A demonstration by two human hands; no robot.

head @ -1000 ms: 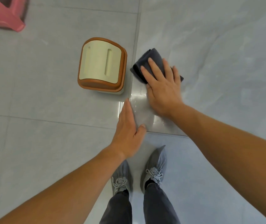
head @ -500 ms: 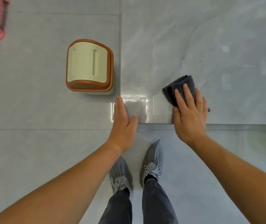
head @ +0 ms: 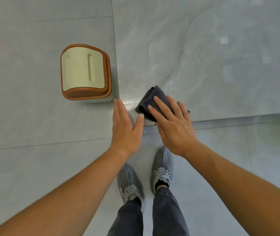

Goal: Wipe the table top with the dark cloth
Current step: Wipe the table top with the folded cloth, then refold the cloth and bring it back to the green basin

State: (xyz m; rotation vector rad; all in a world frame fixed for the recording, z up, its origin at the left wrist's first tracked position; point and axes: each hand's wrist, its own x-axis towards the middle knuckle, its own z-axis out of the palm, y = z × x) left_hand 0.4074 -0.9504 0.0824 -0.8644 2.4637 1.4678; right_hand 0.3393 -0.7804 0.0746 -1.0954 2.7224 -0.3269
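My right hand (head: 173, 128) presses the dark cloth (head: 154, 94) straight-fingered onto the table top (head: 204, 57); my left hand (head: 125, 128) lies flat at the cloth's eight o'clock

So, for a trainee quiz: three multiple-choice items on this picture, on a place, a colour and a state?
1. Where does the dark cloth lie? A) on the table top, by its near left corner B) on the floor C) on a shelf
2. What colour is the bin's rim? A) blue B) brown C) black
3. How is the right hand? A) flat on the cloth B) clenched empty C) hanging down
Answers: 1A, it lies by the corner; 2B, its edge band is brown; 3A, straight fingers press it.
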